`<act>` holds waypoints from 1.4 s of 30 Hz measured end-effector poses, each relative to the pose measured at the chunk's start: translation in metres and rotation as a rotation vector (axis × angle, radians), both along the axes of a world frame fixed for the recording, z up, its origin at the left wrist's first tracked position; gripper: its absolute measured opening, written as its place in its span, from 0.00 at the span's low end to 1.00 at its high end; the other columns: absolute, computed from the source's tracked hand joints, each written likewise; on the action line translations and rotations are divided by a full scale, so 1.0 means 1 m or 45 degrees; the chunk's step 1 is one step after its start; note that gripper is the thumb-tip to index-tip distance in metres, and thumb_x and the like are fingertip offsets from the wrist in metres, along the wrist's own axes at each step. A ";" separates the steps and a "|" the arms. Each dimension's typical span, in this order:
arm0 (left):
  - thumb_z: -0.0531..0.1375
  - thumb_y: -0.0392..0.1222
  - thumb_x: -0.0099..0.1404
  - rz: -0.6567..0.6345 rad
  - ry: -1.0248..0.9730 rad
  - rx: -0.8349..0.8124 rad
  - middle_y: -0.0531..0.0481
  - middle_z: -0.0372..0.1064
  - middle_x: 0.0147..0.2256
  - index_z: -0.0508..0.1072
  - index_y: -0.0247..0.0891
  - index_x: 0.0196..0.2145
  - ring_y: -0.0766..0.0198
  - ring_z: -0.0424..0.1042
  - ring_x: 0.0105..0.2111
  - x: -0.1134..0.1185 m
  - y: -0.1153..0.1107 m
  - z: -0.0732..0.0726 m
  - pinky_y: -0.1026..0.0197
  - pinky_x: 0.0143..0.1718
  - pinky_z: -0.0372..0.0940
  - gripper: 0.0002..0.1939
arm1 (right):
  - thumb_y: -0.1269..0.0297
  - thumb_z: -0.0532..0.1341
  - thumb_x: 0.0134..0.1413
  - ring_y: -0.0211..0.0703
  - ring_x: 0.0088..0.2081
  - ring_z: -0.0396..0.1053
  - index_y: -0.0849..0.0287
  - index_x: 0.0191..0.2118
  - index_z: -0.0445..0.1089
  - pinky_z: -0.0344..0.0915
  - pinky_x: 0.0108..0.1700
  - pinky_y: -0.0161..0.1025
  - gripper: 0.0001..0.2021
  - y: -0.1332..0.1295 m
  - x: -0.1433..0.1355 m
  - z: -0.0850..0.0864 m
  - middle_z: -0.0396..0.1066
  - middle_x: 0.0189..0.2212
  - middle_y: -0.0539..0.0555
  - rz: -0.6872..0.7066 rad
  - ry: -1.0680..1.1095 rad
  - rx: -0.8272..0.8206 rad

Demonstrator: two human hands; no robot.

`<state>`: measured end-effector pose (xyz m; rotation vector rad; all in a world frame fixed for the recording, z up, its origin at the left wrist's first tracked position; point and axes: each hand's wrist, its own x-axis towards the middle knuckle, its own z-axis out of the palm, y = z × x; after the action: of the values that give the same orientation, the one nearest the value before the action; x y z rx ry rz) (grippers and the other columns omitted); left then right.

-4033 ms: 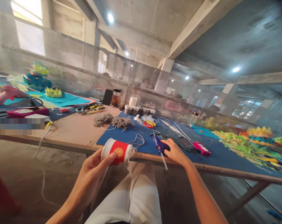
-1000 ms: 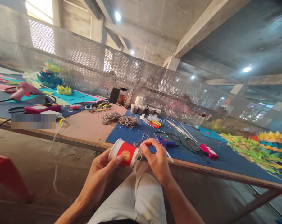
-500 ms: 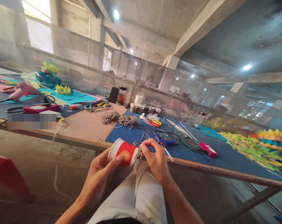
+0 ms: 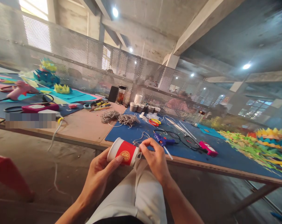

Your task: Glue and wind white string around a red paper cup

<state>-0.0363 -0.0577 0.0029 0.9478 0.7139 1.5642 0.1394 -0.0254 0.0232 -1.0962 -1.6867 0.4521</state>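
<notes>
A red and white paper cup with a gold emblem lies on its side in my left hand, its base turned to the right. My left thumb presses on the cup's wall and the other fingers go behind it. At the base, my right hand pinches a thin grey cord between thumb and forefinger. Loose loops of this cord trail onto the blue mat behind. Where the cord meets the cup's base is too small to make out.
Beyond the cup lie tangled grey cord bundles, orange and yellow scissors, a blue glue gun and several small cups. Paper pieces cover the right side. A pink glue gun is at left. A perforated screen stands behind.
The view has shifted very slightly. Both hands keep their hold on the cup and the cord, with almost no visible movement.
</notes>
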 end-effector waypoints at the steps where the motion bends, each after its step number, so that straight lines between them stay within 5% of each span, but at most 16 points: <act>1: 0.71 0.46 0.55 0.011 0.005 0.004 0.48 0.81 0.33 0.81 0.37 0.42 0.56 0.78 0.30 0.000 0.000 0.000 0.62 0.34 0.71 0.18 | 0.61 0.60 0.63 0.43 0.40 0.71 0.56 0.34 0.71 0.66 0.41 0.36 0.07 0.000 0.000 -0.001 0.74 0.33 0.51 -0.001 0.003 -0.007; 7: 0.71 0.43 0.55 0.017 -0.048 0.010 0.53 0.78 0.26 0.80 0.38 0.33 0.62 0.74 0.26 0.000 -0.001 0.000 0.64 0.33 0.69 0.08 | 0.59 0.59 0.64 0.42 0.40 0.71 0.56 0.36 0.71 0.67 0.40 0.35 0.08 0.001 -0.002 -0.003 0.74 0.35 0.51 0.023 0.045 -0.048; 42: 0.70 0.44 0.56 0.086 0.040 0.057 0.52 0.78 0.27 0.80 0.39 0.33 0.61 0.73 0.26 0.003 -0.002 -0.007 0.63 0.32 0.68 0.09 | 0.58 0.60 0.60 0.40 0.33 0.66 0.57 0.31 0.68 0.63 0.37 0.34 0.09 0.003 -0.004 -0.005 0.68 0.28 0.48 0.104 0.223 -0.129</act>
<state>-0.0331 -0.0593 -0.0038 0.9920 0.7424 1.6334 0.1357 -0.0224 0.0187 -1.0321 -1.5715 0.6730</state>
